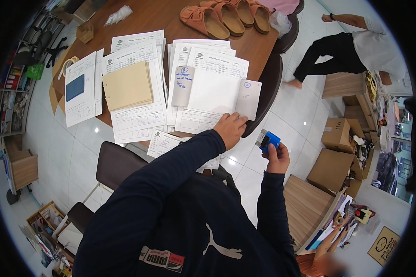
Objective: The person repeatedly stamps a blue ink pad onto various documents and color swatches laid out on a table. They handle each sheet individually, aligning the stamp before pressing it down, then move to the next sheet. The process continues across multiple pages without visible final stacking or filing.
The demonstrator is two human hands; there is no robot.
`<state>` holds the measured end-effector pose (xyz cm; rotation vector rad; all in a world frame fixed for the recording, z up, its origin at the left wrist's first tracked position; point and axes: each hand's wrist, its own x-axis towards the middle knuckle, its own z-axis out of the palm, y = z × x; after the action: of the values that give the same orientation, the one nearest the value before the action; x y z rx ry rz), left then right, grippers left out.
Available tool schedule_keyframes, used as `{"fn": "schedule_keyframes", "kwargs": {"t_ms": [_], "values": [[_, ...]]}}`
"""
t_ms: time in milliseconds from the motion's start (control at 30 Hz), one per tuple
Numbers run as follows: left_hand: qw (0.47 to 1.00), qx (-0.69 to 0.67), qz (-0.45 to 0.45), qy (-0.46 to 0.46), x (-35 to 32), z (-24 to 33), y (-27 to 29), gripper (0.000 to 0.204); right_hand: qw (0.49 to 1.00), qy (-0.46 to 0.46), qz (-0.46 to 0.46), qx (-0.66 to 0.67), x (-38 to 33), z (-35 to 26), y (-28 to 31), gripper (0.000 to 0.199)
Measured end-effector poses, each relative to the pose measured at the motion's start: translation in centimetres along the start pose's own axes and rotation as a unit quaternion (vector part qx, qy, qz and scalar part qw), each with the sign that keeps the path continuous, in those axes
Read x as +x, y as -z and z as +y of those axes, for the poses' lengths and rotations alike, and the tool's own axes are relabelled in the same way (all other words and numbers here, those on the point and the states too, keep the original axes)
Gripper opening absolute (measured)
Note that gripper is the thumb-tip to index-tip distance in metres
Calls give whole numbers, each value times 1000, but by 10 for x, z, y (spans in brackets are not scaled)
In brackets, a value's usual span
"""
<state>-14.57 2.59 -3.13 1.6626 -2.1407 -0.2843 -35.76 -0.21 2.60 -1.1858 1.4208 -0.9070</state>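
My left hand rests at the table's near edge, its fingers spread on the lower edge of a grey swatch and the paper beside it. That swatch bears a handwritten circled mark and lies on a printed form, right of a white sheet. A second grey swatch with blue handwriting lies on the sheet's left. To the right, away from the table, my right hand grips a blue self-inking stamp over the floor.
Left of the swatches lie stacked forms, beige sheets and a dark blue swatch. Orange sandals stand at the table's far side. Dark chairs border the table. A person walks at the right, near cardboard boxes.
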Motion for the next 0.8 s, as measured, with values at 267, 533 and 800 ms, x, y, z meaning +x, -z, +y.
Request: {"fn": "schedule_keyframes", "kwargs": {"t_ms": [267,533,800], "values": [[997,41,-65,-24,2,1,5,84,1000,11,-6,-4,-5,-1,2,37],[998,4,52,-40,-1,10,14,39,1000,21,2,-24,-5,-3,0,31],[985,54,-17,162,-17,-16,52,64,999,45,1,-4,0,-5,-4,34]]}}
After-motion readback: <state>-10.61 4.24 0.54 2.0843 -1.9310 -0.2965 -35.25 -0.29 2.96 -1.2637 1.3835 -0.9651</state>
